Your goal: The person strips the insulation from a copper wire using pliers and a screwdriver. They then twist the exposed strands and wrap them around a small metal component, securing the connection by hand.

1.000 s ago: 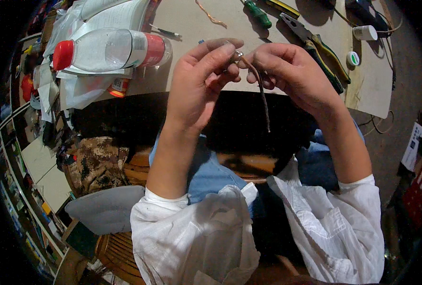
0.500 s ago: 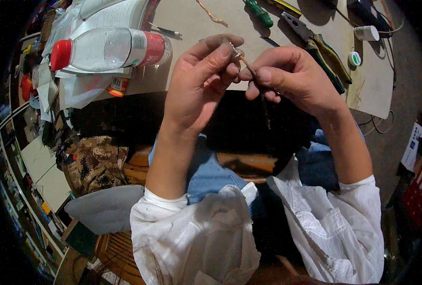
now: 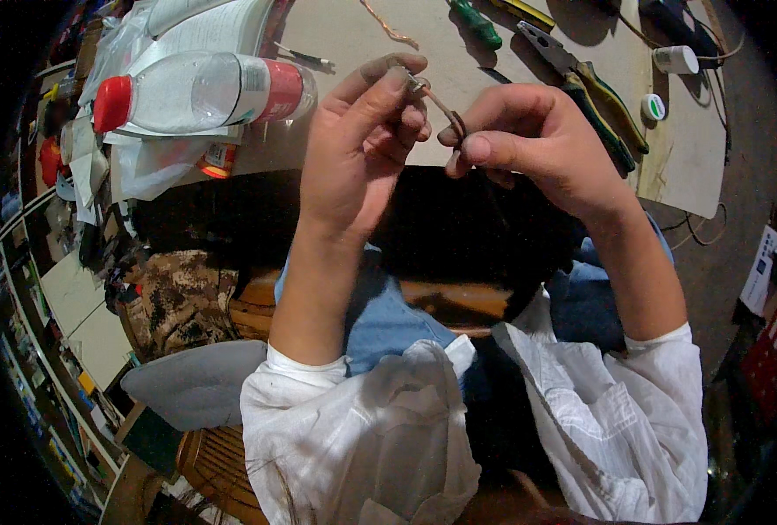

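Over the table's near edge, my left hand [image 3: 353, 153] pinches a small shiny metal piece [image 3: 418, 86] between thumb and index finger. From it a thin copper-coloured rod or wire [image 3: 439, 104] slants down toward my right hand [image 3: 541, 144]. Thumb and fingers of that hand are closed on a thin dark strand [image 3: 459, 125], which bends around the lower end of the copper-coloured length. Whether the strand is tape or insulated wire I cannot tell. My fingers hide part of the metal piece, and the strand's lower end fades into the dark below.
Pliers [image 3: 585, 96] with dark green and yellow handles lie beyond my right hand, near a green-handled tool [image 3: 476, 24]. A white cap [image 3: 653, 108] and a small white bottle [image 3: 675, 60] stand right. Left lies a red-capped clear bottle [image 3: 200, 87]; a twisted copper strand [image 3: 388, 24] lies far off.
My left hand has shifted slightly left and up, and more of the copper-coloured length shows between my hands. The dark strand now bends at my right fingertips; its hanging tail has faded from sight.
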The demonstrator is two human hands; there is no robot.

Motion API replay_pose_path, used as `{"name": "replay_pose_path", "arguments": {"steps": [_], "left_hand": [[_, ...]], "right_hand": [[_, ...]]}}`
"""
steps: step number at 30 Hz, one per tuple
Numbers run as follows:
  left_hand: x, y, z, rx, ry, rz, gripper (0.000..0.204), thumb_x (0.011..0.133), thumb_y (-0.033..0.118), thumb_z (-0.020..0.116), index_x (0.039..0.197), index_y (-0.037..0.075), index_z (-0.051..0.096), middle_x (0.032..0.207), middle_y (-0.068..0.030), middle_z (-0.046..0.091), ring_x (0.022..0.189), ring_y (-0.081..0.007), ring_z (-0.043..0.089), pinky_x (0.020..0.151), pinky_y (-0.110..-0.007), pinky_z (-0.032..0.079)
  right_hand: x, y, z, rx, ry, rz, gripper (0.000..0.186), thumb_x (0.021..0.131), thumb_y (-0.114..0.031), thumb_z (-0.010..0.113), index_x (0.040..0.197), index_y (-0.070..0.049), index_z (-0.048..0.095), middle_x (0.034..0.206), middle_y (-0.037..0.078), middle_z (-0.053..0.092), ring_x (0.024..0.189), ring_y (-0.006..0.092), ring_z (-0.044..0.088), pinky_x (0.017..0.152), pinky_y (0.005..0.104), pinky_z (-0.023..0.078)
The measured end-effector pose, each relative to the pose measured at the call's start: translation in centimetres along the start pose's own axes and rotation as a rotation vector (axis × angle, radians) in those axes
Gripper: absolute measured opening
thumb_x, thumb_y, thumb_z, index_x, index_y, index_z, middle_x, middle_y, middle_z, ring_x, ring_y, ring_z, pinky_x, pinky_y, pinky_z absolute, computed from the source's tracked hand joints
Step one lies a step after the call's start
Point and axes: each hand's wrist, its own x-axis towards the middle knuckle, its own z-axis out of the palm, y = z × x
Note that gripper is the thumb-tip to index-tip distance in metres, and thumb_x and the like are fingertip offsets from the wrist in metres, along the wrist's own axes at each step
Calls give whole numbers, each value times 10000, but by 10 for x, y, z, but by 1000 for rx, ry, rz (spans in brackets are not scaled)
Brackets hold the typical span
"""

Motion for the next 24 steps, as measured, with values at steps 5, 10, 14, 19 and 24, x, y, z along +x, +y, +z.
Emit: {"name": "replay_pose_path", "arguments": {"steps": [5,10,14,19,24], "left_hand": [[3,-1,-3,-39,-47,-15,256,993,154,670,1199,3,686,936,-62,689,767,-95,637,716,-230,545],[2,0,-3,72,-21,50,246,990,145,672,1185,-4,693,937,-65,694,777,-102,644,730,-236,543],[1,-2,1,155,-42,94,235,992,135,667,1180,-3,696,940,-67,696,782,-112,646,739,-247,542],[4,-8,-4,43,-68,68,220,989,123,671,1174,9,698,968,-65,698,810,-124,649,750,-259,541],[5,-11,-4,84,-79,180,228,987,133,680,1177,8,686,1008,-76,695,850,-143,648,783,-292,548]], "right_hand": [[-1,-6,1,81,-16,37,239,968,-254,704,1043,-29,732,879,70,754,698,65,620,613,216,489],[0,0,3,8,34,-39,259,993,-281,666,1027,-32,731,871,60,749,675,64,611,599,218,487],[-1,-4,2,3,82,52,241,986,-285,686,964,-51,740,850,19,746,675,33,589,604,203,466],[-2,0,2,287,57,130,255,1015,-283,642,964,-44,714,829,39,738,629,9,554,557,163,432],[1,1,8,413,93,178,285,1030,-294,612,981,-28,703,813,32,723,595,-6,526,532,144,416]]}}
